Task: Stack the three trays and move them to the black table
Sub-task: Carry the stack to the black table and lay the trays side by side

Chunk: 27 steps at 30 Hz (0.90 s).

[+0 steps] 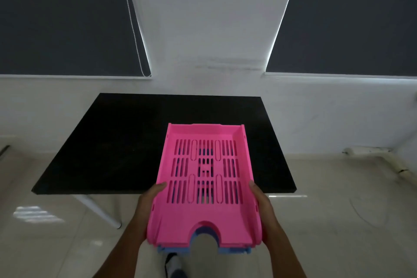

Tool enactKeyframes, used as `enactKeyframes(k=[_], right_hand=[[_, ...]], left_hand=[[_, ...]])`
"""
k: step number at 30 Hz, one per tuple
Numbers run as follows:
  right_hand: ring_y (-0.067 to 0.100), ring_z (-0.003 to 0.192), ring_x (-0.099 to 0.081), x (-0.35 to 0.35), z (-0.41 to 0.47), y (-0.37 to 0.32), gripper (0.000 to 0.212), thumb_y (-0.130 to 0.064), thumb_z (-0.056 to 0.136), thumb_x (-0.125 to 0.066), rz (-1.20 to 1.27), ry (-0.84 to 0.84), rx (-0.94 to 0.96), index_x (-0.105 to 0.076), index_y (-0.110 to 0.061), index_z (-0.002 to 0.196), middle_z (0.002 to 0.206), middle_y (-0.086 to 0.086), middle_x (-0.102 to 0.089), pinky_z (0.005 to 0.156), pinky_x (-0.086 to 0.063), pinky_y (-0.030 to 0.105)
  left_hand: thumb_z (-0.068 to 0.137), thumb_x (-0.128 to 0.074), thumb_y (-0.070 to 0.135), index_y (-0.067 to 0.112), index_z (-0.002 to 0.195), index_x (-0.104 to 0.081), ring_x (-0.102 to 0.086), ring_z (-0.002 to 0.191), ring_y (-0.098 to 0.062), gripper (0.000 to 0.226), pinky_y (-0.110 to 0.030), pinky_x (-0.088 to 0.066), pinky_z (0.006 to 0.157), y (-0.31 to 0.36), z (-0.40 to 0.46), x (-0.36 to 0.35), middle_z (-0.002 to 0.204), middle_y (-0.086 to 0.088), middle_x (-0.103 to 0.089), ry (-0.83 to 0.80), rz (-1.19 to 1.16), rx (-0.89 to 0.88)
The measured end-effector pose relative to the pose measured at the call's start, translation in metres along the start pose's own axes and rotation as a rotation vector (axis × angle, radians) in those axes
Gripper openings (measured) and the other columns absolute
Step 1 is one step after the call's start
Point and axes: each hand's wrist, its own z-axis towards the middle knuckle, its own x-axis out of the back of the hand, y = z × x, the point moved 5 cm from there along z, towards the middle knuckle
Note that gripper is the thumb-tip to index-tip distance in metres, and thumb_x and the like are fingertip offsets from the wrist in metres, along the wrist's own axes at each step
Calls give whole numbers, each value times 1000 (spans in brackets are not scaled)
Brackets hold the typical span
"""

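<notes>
A pink slotted tray [180,216] lies on top of a stack, and a blue tray [234,251] peeks out beneath its near edge. Whether a third tray sits under them is hidden. My left hand [146,207] grips the stack's left side, thumb on the rim. My right hand [265,210] grips the right side the same way. I hold the stack in the air, its far half over the front right part of the black table [112,142].
The black table stands against a white wall between two windows with dark blinds [63,18]. A white table leg [101,210] slants down to the glossy tiled floor. My shoe [172,264] shows below the stack. A bead cord [135,36] hangs by the left blind.
</notes>
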Motion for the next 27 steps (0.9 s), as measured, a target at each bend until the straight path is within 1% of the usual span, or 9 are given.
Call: enactKeyframes(k=[4,7,10,14,16,21,22,25,27], right_hand=[[42,99,-67,-19,56,-14,63,-53,85,-59,-15,-28,-27,-63,-5,125,117,28,-68,91,-55,55],[37,94,-68,-39,96,-31,64,-52,84,-60,-21,-49,-55,-60,-3,125,110,22,-70,87,-57,50],[37,96,-68,-61,131,-45,61,-51,87,-59,-5,-69,-64,-61,-3,126,118,27,-68,87,-57,50],[39,96,-67,-90,165,-44,54,-47,93,-56,72,-89,-190,-65,-4,124,117,27,-69,89,-55,53],[39,96,-69,-94,184,-43,56,-46,91,-58,77,-83,-198,-63,-3,126,117,26,-70,86,-56,51],[35,90,-73,-102,221,-63,46,-39,94,-52,82,-86,-209,-61,-5,124,107,22,-75,75,-58,45],[36,91,-73,-103,226,-67,47,-39,93,-54,88,-79,-201,-62,-5,124,108,22,-75,77,-58,47],[41,107,-68,-100,243,-73,52,-41,90,-59,55,-61,-185,-62,-5,128,118,24,-71,96,-53,55],[41,108,-67,-99,250,-77,48,-37,93,-56,21,-59,-188,-61,-6,129,119,25,-71,95,-53,54]], left_hand=[[73,-78,35,-1,131,-58,-61,102,-42,71,-65,-40,102,29,51,9,126,-33,-58,4,6,-14],[79,-72,35,0,130,-60,-60,107,-44,63,-66,-38,104,53,86,16,133,-35,-55,0,-9,6],[85,-67,34,0,129,-61,-59,107,-45,57,-67,-36,104,78,117,28,133,-36,-55,29,-12,24],[68,-83,40,-1,131,-59,-56,108,-45,79,-69,-33,105,115,146,39,131,-35,-52,44,-17,24],[65,-84,36,-1,127,-63,-56,109,-46,75,-68,-34,105,129,159,42,131,-36,-55,45,2,25],[74,-76,35,2,123,-68,-61,106,-45,59,-71,-38,103,154,185,35,125,-35,-61,70,56,16],[77,-74,35,2,123,-67,-62,104,-45,57,-69,-40,101,156,188,33,124,-35,-62,57,68,13],[82,-72,31,1,125,-64,-64,97,-43,53,-67,-44,97,162,198,28,121,-36,-62,52,80,-12],[80,-73,28,6,128,-63,-62,101,-44,54,-72,-40,99,167,203,25,127,-39,-56,55,71,-47]])
